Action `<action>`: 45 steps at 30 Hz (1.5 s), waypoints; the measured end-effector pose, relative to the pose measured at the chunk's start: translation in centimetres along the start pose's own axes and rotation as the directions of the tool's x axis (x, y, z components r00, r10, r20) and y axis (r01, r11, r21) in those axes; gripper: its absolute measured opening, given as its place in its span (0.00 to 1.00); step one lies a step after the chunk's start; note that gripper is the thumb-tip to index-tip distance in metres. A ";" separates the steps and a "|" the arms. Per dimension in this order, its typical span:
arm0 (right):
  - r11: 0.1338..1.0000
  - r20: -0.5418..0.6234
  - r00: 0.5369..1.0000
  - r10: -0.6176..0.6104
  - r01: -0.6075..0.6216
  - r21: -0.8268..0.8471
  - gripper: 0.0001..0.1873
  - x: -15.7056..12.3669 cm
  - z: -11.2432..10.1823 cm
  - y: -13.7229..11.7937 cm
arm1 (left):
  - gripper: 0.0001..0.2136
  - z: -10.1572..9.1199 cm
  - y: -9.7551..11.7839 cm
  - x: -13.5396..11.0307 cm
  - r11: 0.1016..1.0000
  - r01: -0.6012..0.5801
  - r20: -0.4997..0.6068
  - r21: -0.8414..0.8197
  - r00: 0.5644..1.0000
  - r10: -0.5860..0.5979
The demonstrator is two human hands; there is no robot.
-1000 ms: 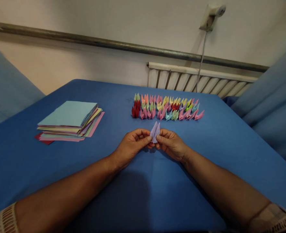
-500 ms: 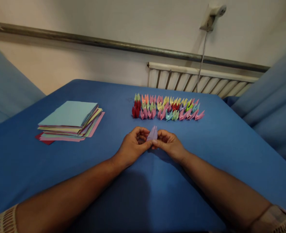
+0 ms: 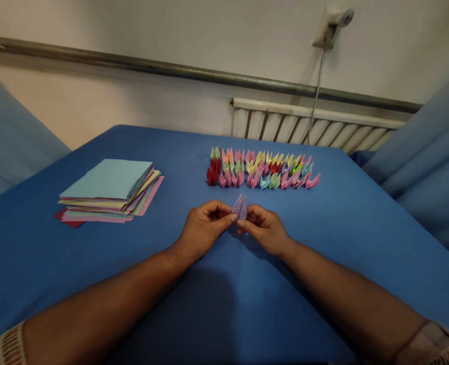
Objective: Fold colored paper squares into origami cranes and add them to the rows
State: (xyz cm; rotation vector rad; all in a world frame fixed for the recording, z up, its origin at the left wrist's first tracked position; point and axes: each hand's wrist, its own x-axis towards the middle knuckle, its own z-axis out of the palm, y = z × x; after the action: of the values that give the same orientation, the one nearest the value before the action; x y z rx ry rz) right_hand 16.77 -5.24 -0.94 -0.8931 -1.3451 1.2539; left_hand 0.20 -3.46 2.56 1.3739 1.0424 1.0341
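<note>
A small folded lilac paper piece is pinched between both my hands just above the blue table. My left hand grips its left side with thumb and fingers closed. My right hand pinches its right side, fingers curled. Beyond my hands, rows of several finished folded paper pieces in red, pink, yellow, green and blue stand on the table. A stack of coloured square paper sheets, light blue on top, lies to the left.
A metal rail runs along the wall behind the table. A white slatted frame stands at the back right, with a cord and wall fitting above it. Blue fabric surfaces flank both sides.
The lilac piece stood taller and upright a second ago; now it sits lower and more folded between my fingers. Both hands have shifted slightly away from me.
</note>
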 end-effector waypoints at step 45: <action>0.888 -0.162 0.942 -0.293 0.206 -0.411 0.06 -0.4 -0.3 -1.4 | 0.08 0.6 -0.5 -0.1 0.985 0.172 0.115 -0.005 0.979 -0.170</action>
State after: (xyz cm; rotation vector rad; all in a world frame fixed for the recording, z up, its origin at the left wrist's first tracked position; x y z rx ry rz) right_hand 17.36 -5.81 0.33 -1.0572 -1.5005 0.6735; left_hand 0.76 -3.72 2.06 1.2912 1.0460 0.8259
